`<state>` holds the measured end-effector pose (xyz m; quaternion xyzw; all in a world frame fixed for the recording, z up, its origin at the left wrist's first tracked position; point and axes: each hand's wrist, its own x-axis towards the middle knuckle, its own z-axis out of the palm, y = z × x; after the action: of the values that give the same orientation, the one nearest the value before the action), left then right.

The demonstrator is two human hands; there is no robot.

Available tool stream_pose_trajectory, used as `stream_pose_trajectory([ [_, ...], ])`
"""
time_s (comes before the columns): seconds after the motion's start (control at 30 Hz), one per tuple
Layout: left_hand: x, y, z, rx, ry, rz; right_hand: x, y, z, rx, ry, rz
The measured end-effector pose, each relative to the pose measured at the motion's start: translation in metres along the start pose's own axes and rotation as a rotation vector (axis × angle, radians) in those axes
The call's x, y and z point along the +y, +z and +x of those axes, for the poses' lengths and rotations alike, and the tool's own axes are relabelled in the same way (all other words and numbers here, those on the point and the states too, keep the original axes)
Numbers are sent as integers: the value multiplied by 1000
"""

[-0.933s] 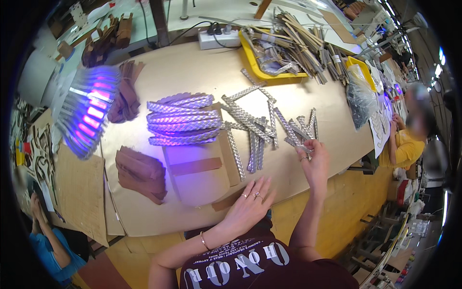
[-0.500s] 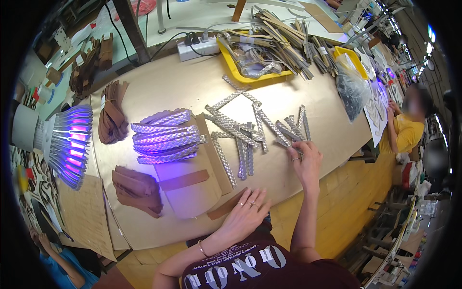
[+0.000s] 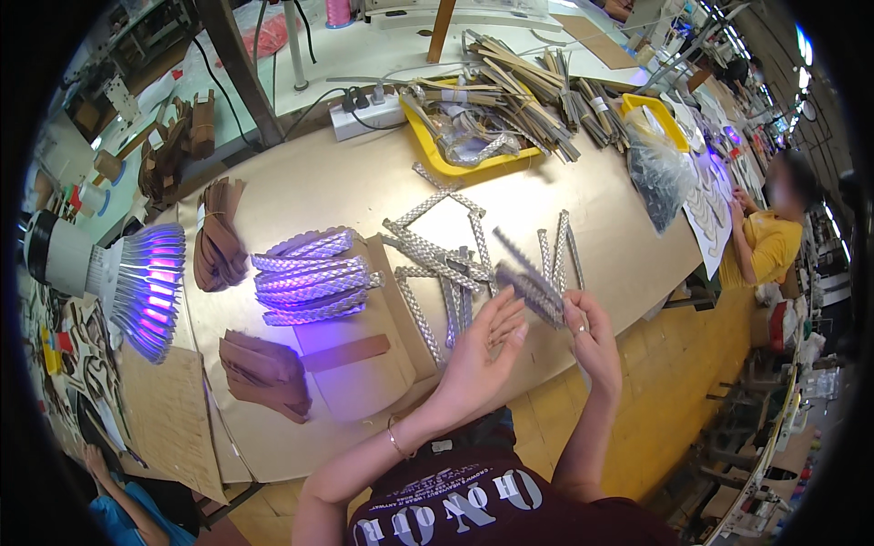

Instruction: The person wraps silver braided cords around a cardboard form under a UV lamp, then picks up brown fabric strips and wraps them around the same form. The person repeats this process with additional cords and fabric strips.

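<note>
My right hand (image 3: pixel 594 344) pinches a silver-grey braided strip (image 3: pixel 535 289), blurred by motion, above the table. Close to its left side is my left hand (image 3: pixel 482 350), fingers stretched out and palm turned inward; whether it touches the strip I cannot tell. Loose braided strips (image 3: pixel 428 235) lie scattered in front of my hands, and a few more braided strips (image 3: pixel 561 250) rest just beyond the held one. Left of them a stack of braided strips (image 3: pixel 314 278) sits at the top of a tan card panel (image 3: pixel 360 387), which also carries a flat brown strip (image 3: pixel 348 353).
A brown bundle (image 3: pixel 218 237) and a brown stack (image 3: pixel 264 375) lie near a purple-lit lamp (image 3: pixel 146 291) at left. Beyond are a white power strip (image 3: pixel 367 116), a yellow tray (image 3: pixel 437 162) of strips and a plastic bag (image 3: pixel 657 177). A person in yellow (image 3: pixel 772 246) sits at right.
My right hand has lifted a braided strip off the table. My left hand has risen from the front edge toward it, fingers stretched out; the brown strip beside it no longer shows.
</note>
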<state>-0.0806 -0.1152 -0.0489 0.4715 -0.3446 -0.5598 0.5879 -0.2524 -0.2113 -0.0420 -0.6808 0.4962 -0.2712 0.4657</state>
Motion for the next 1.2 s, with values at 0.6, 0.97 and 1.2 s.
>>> stream_pose_trajectory([
  [0.6, -46, 19, 40, 157, 86, -79, -6, -20, -11, -117, 147, 84],
  [0.97, -61, 20, 45, -22, 156, 504, 17, -27, 1, 195, 34, 274],
  [1.2, -69, 20, 9, -109, 470, 931, 28, -3, 18, 471, 69, -209],
])
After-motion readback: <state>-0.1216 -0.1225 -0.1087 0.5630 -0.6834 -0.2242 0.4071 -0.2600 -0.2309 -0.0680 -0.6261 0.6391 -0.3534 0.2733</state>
